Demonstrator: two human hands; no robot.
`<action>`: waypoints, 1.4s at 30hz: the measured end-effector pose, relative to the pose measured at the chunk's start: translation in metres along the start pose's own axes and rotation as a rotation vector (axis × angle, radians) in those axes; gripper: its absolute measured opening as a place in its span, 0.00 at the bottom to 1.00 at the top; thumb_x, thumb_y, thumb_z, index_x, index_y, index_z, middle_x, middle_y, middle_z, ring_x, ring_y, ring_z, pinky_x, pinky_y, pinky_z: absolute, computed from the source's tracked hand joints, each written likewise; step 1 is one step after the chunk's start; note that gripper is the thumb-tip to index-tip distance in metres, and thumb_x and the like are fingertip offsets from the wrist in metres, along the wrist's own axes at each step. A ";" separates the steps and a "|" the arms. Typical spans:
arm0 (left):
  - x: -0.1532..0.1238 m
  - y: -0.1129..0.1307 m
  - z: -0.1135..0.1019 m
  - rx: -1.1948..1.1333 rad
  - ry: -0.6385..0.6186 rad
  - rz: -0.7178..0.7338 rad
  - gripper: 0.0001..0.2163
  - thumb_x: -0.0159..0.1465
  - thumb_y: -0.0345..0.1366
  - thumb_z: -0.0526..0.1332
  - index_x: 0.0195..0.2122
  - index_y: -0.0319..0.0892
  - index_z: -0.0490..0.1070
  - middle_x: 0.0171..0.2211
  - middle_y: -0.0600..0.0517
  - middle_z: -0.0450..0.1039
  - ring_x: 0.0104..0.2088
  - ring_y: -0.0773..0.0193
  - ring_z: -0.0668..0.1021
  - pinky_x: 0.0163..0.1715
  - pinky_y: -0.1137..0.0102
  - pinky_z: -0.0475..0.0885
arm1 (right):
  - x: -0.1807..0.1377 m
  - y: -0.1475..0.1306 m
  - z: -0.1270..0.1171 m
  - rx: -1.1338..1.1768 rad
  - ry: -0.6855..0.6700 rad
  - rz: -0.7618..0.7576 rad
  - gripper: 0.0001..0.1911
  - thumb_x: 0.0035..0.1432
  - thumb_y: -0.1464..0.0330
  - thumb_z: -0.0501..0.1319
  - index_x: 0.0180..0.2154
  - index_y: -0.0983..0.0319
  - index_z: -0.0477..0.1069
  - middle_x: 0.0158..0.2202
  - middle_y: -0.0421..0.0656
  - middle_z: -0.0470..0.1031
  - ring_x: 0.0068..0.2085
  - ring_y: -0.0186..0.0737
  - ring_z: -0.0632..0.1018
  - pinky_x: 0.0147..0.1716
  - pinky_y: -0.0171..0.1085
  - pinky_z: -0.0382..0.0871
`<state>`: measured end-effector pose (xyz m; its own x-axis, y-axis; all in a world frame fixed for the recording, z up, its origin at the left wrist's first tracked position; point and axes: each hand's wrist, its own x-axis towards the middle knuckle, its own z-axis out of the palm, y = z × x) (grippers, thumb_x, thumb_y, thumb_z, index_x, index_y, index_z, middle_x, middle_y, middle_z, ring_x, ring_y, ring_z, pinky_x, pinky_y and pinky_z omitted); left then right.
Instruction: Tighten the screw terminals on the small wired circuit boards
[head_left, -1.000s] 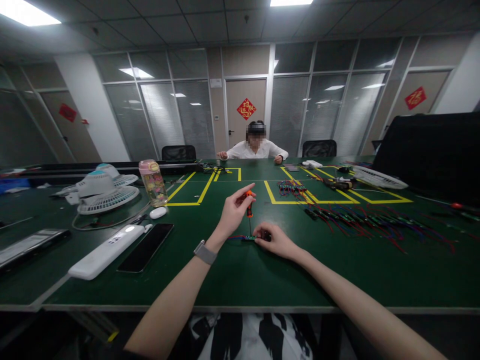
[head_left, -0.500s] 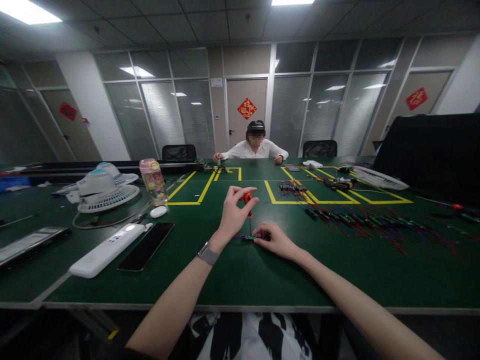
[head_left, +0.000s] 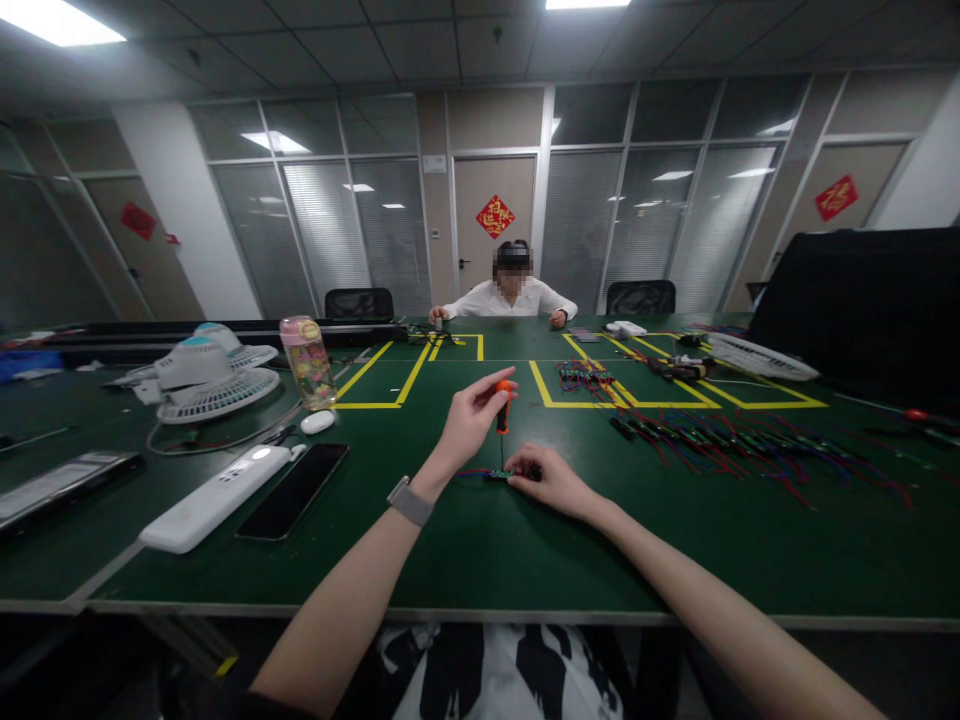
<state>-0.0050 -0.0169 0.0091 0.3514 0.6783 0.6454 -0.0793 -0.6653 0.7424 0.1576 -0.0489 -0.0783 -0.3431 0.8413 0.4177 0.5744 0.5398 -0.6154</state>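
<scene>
My left hand [head_left: 472, 418] has its thumb and fingers closed around the handle of an orange and black screwdriver [head_left: 503, 424], held upright. Its thin shaft points straight down onto a small green circuit board [head_left: 498, 475] on the table. Red and blue wires run from the board's left side. My right hand [head_left: 551, 480] rests on the table and pinches the board's right end; the fingertips partly hide that end. A dark piece shows between the fingers of this hand, too small to name.
Several wired boards [head_left: 705, 440] lie in a row at right, with a wire bundle [head_left: 585, 376] behind. To the left are a phone [head_left: 294, 492], a white power strip [head_left: 217, 498], a bottle [head_left: 307, 366] and a fan [head_left: 217, 397]. Across the table sits a person [head_left: 513, 290].
My left fingers have shifted on the screwdriver handle, from a wide, raised curl to a closer grip. The screwdriver stands straighter. My right hand and the board have stayed put.
</scene>
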 end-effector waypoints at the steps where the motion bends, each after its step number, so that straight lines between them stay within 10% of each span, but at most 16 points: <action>1: -0.001 0.000 0.000 0.051 0.041 0.016 0.15 0.60 0.38 0.57 0.48 0.42 0.70 0.38 0.49 0.71 0.38 0.65 0.74 0.42 0.69 0.68 | 0.000 0.000 0.000 -0.002 0.001 -0.003 0.06 0.51 0.73 0.61 0.34 0.63 0.73 0.29 0.40 0.68 0.29 0.33 0.70 0.29 0.32 0.64; 42: 0.000 -0.001 -0.001 0.106 0.104 0.036 0.14 0.60 0.38 0.59 0.46 0.42 0.72 0.38 0.49 0.71 0.37 0.65 0.74 0.40 0.70 0.69 | 0.000 0.000 -0.001 -0.014 -0.008 0.004 0.06 0.51 0.72 0.61 0.34 0.63 0.73 0.29 0.40 0.68 0.29 0.33 0.70 0.29 0.32 0.64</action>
<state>-0.0061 -0.0157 0.0084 0.2512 0.6783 0.6905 0.0109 -0.7153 0.6987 0.1585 -0.0491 -0.0773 -0.3466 0.8439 0.4096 0.5860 0.5357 -0.6080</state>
